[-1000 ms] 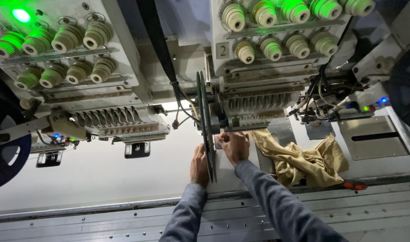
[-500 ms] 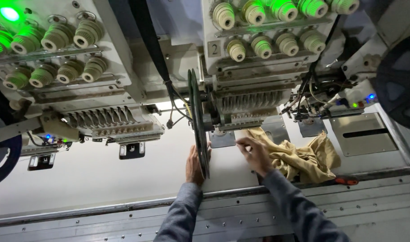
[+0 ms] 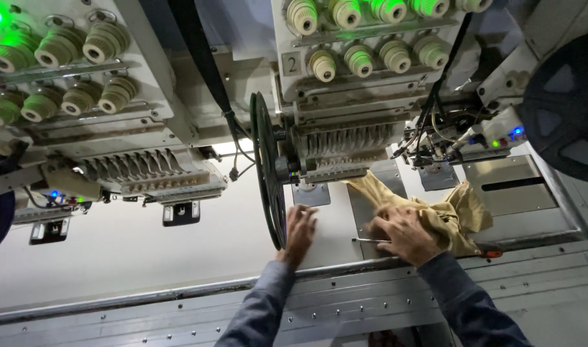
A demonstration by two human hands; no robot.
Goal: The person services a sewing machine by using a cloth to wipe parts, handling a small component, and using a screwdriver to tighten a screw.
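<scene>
My left hand (image 3: 300, 232) lies flat on the white machine table (image 3: 146, 250), fingers spread, right beside a dark green reel wheel (image 3: 267, 168) that stands edge-on below the embroidery head (image 3: 348, 144). My right hand (image 3: 403, 234) rests on a crumpled tan cloth (image 3: 454, 215) lying under and to the right of that head; a thin metal tool (image 3: 366, 240) shows at its fingers, and I cannot tell whether the hand grips it. Both sleeves are blue-grey.
A second embroidery head (image 3: 140, 170) hangs at the left. Rows of pale thread spools (image 3: 365, 58) sit above, green-lit. A large black reel (image 3: 564, 109) is at the far right. A grey metal plate (image 3: 506, 186) and a riveted front rail (image 3: 178, 308) border the table.
My right hand has moved from the wheel's base down and right onto the tan cloth. My left hand slid from behind the wheel to lie flat beside it.
</scene>
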